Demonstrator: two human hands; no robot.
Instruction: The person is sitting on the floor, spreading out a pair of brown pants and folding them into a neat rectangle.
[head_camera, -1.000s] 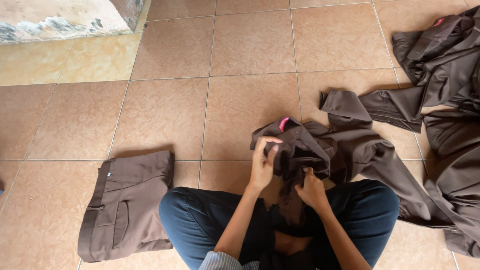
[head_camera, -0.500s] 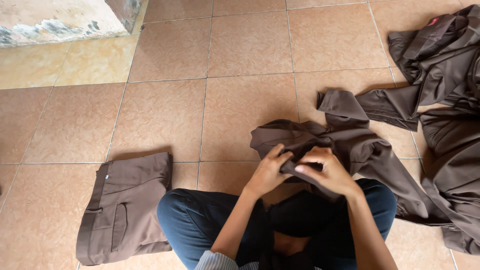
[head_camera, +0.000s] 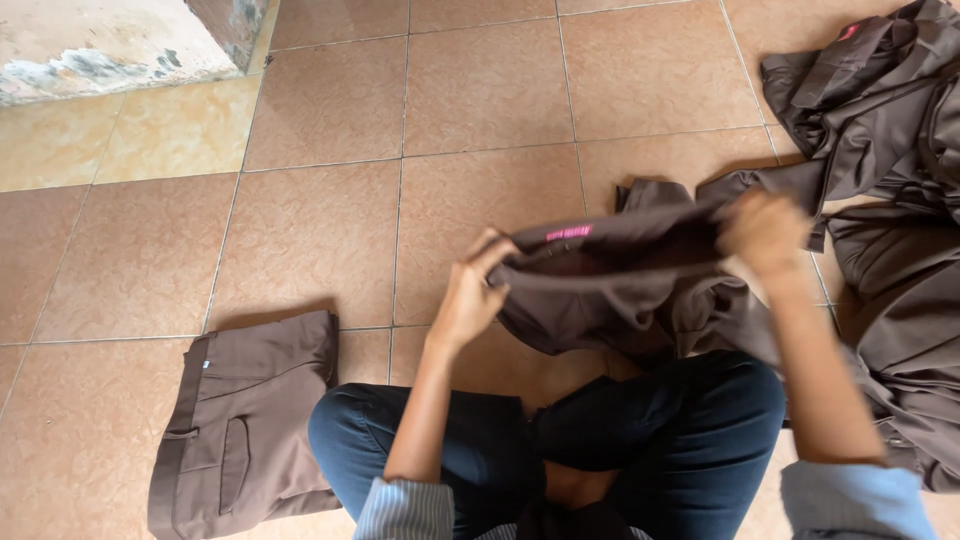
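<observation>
I sit cross-legged in dark blue jeans (head_camera: 640, 440) on a tiled floor. Both hands hold a pair of brown trousers (head_camera: 620, 280) by the waistband, stretched wide above my knees. My left hand (head_camera: 470, 290) grips the left end of the waistband. My right hand (head_camera: 765, 232) grips the right end, blurred by motion. A small pink label shows inside the waistband. The trouser legs hang down and trail to the right.
A folded pair of brown trousers (head_camera: 245, 420) lies on the floor by my left knee. A heap of brown garments (head_camera: 890, 150) fills the right side. A worn concrete step (head_camera: 110, 45) stands at the top left, on orange-brown tiles (head_camera: 330, 230).
My hands were close together on the bunched trousers. They have moved apart, spreading the waistband open and lifting it; the right hand has swung out to the right.
</observation>
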